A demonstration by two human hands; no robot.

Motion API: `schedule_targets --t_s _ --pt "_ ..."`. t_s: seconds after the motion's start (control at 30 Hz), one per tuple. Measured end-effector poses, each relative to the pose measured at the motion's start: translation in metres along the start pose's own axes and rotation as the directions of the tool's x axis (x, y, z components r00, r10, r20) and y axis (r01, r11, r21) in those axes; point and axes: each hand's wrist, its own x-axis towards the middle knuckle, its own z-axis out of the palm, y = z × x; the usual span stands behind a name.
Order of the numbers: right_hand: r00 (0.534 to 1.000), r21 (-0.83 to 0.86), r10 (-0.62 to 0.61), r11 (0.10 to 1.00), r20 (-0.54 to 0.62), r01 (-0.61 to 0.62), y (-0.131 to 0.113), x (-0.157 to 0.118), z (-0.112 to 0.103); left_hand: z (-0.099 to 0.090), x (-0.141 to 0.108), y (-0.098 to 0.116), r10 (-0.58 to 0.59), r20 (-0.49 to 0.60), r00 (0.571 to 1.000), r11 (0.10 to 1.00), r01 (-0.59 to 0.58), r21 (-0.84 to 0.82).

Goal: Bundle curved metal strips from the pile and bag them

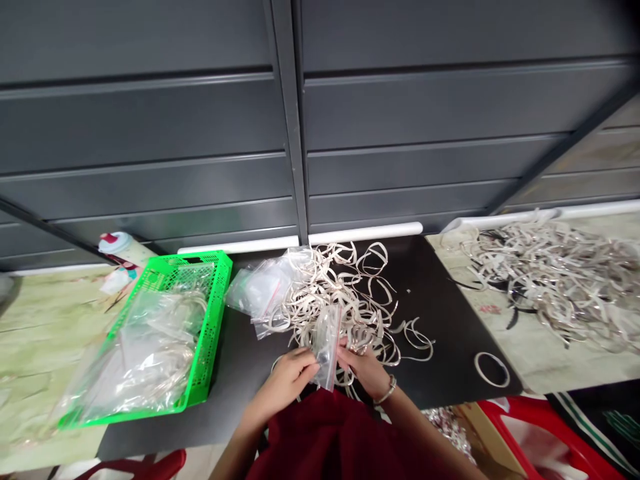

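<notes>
Though bagged, loops [165,347] apparently fill the green crate [210,333].

A dark maroon top [320,440] is worn, its plain-looking cloth gathered in soft folds. A thin silver bangle [385,390] is worn on the right wrist, just beyond the top. The left forearm [240,447], right forearm [420,433], left hand [287,380] and right hand [365,370] are left uncovered.

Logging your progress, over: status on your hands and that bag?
Left hand and right hand holding small clear bag upright. Pile of pale loops behind bag, beside right hand. Green crate off to left, apart.
</notes>
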Motion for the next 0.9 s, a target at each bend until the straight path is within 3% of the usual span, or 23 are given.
schedule_targets --t_s 0.4,0.63,0.77,0.9 --pt "0.995 -0.089 -0.057 0.994 0.079 0.064 -0.004 -0.008 -0.016 0.019 -0.005 0.019 -0.02 0.003 1.0 0.998 0.02 0.067" --pt "0.994 -0.233 -0.051 0.97 0.098 0.073 -0.002 -0.017 -0.014 0.025 0.003 0.019 -0.142 -0.194 0.971 0.99 0.137 -0.038" --pt "0.979 -0.24 -0.054 0.966 0.195 0.101 -0.002 -0.023 -0.001 0.03 0.013 0.029 -0.138 -0.126 0.982 0.987 0.125 -0.105" --pt "0.975 -0.267 -0.029 0.96 0.22 0.089 -0.001 -0.027 0.003 0.034 0.018 0.032 -0.155 -0.066 0.986 0.974 0.141 -0.179"
